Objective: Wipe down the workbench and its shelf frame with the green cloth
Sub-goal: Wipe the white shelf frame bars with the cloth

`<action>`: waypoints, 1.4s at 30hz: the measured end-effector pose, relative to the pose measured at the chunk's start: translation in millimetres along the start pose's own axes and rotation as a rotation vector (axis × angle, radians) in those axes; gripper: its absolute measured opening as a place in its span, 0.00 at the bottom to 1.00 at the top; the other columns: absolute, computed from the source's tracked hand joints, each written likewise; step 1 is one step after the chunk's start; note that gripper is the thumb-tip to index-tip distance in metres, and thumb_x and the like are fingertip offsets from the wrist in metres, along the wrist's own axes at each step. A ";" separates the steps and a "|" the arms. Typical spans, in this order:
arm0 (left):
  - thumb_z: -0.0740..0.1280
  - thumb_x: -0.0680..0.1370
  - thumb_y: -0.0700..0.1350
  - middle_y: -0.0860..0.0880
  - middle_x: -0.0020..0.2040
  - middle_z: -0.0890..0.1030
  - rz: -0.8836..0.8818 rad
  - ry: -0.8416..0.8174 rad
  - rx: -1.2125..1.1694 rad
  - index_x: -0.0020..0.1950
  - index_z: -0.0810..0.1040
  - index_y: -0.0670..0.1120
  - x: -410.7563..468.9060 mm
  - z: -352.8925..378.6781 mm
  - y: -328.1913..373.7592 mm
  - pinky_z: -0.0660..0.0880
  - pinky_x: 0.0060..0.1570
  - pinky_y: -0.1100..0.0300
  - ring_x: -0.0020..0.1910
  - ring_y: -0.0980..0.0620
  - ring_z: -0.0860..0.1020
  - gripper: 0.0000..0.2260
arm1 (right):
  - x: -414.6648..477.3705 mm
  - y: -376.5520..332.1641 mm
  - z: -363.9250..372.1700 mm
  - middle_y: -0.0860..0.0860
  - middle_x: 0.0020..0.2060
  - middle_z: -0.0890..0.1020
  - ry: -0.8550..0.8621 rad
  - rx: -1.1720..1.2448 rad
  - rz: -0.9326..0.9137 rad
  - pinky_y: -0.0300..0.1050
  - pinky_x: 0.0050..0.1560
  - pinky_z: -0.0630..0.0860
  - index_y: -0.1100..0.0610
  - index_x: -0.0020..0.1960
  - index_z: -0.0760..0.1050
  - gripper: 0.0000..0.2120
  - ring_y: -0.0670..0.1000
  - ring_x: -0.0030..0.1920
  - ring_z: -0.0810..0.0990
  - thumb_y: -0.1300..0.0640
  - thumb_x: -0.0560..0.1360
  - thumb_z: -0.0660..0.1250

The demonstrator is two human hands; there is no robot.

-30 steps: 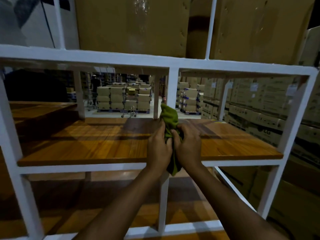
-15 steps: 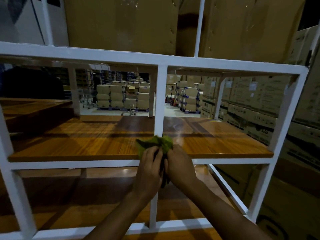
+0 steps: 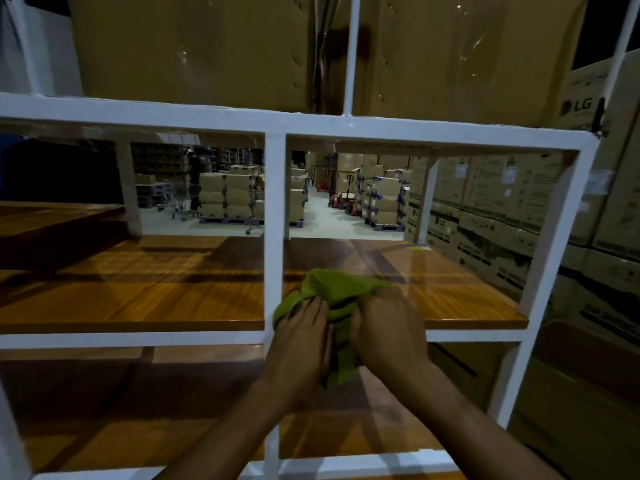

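A: Where is the green cloth (image 3: 341, 292) sitting?
B: It is lying bunched at the front edge of the wooden shelf (image 3: 138, 299), in the right bay, just beside the shelf frame (image 3: 275, 202) centre post.
A: And the hands?
B: The left hand (image 3: 301, 344) and right hand (image 3: 388, 334) are both gripping it, fingers curled into the folds.
A: Any containers?
B: Large cardboard boxes (image 3: 194, 46) are standing on top of the frame.

One green cloth (image 3: 341, 292). Two hands, the left hand (image 3: 301, 344) and the right hand (image 3: 388, 334). One white shelf frame (image 3: 273, 202) with three front rails, holding two wooden boards, the upper board (image 3: 138, 292) and the lower board (image 3: 121, 410). The stacked cardboard boxes (image 3: 485, 216) beyond are too many to count.
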State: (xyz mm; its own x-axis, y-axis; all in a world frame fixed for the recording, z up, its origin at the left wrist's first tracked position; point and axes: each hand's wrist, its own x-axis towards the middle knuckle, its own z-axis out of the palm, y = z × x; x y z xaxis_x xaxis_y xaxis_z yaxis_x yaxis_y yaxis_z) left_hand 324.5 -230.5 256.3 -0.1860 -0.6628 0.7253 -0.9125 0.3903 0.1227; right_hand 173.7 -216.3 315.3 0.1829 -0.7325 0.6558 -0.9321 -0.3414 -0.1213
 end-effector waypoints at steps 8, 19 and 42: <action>0.56 0.71 0.59 0.45 0.73 0.68 -0.011 -0.378 0.264 0.76 0.62 0.45 28.0 -4.4 -7.1 0.69 0.64 0.56 0.64 0.47 0.74 0.35 | 23.1 -4.4 54.9 0.55 0.49 0.82 -0.100 0.209 -0.229 0.54 0.53 0.74 0.57 0.55 0.80 0.17 0.59 0.50 0.78 0.53 0.72 0.59; 0.68 0.71 0.46 0.41 0.70 0.73 0.093 -0.328 0.120 0.73 0.69 0.41 29.8 -2.6 14.4 0.73 0.65 0.50 0.64 0.42 0.76 0.30 | -5.2 37.0 47.5 0.55 0.69 0.75 -0.132 0.100 -0.225 0.50 0.71 0.63 0.58 0.72 0.71 0.30 0.54 0.69 0.72 0.43 0.76 0.54; 0.77 0.65 0.49 0.38 0.72 0.70 -0.017 -0.372 0.307 0.74 0.65 0.37 18.3 -17.1 3.2 0.77 0.55 0.51 0.57 0.41 0.79 0.42 | 0.8 4.8 39.8 0.53 0.75 0.67 -0.304 0.207 -0.213 0.52 0.73 0.56 0.55 0.76 0.64 0.46 0.53 0.76 0.62 0.40 0.60 0.46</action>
State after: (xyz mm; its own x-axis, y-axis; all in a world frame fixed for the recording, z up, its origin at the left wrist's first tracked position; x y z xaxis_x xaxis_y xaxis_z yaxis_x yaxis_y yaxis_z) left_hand 324.4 -230.5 281.5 -0.2365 -0.8730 0.4265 -0.9716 0.2076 -0.1138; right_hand 181.8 -242.0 285.7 0.4774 -0.7624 0.4369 -0.7867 -0.5923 -0.1739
